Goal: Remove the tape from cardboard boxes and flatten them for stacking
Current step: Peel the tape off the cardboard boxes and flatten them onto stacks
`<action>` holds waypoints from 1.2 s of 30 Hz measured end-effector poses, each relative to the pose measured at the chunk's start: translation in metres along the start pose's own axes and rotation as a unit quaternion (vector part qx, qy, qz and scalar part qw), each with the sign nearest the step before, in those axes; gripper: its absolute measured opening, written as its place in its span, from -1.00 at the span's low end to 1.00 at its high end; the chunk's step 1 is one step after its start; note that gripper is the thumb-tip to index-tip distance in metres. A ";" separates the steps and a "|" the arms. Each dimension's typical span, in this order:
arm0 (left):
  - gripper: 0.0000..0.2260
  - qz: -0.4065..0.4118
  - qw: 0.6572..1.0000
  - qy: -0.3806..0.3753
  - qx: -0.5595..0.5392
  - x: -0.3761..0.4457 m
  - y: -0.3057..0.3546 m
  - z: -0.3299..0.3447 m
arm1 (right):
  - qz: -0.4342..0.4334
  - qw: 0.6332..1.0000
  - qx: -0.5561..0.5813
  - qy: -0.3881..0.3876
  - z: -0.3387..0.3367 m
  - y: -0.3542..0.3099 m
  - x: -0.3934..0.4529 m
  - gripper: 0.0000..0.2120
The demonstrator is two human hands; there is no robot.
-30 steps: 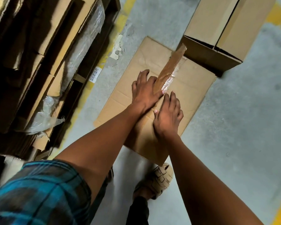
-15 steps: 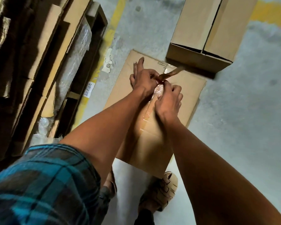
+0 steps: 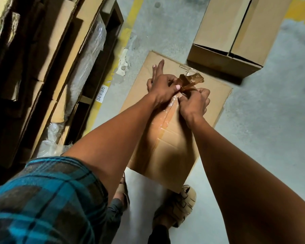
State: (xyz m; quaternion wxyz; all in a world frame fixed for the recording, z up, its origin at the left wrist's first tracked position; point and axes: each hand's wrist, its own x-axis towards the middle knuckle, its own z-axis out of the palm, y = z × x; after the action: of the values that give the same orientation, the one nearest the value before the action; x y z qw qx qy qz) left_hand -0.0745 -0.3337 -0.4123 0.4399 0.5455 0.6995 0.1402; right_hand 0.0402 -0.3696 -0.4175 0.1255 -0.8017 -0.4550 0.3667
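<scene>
A flattened cardboard box lies on the grey concrete floor at the centre of the frame, its long axis running from the lower centre up towards the upper right. A strip of clear brown tape along that axis is partly peeled, its loose end curled upward near the box's far edge. The left hand pinches the tape between thumb and a curled finger, other fingers stretched out; the right hand has its fingers curled, pinching the tape just beside it. An open upright box stands at upper right. Stacked cardboard fills the left, where a white label reads roughly "24-41-R1-00-P3".
</scene>
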 end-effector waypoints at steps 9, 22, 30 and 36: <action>-0.84 -0.002 0.998 -0.041 -0.043 0.000 -0.005 -0.007 | 0.007 1.000 0.003 0.029 0.005 -0.008 -0.009 -0.73; -0.86 0.012 0.989 -0.060 -0.134 0.000 -0.011 -0.023 | -0.073 0.997 -0.004 0.001 0.007 0.004 -0.037 -0.77; -0.85 -0.018 0.982 -0.063 -0.178 -0.009 -0.012 -0.032 | -0.133 0.971 -0.029 -0.197 -0.021 -0.026 -0.036 -0.89; -0.88 -0.027 0.976 -0.047 -0.212 -0.014 -0.014 -0.047 | -0.099 0.944 0.036 -0.311 -0.038 -0.053 -0.039 -0.94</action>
State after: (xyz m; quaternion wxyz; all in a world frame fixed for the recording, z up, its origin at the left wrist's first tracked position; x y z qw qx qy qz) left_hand -0.1196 -0.3374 -0.3883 0.5810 0.4272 0.6470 0.2477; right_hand 0.0210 -0.3676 -0.3439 0.0421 -0.5932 -0.5351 0.6000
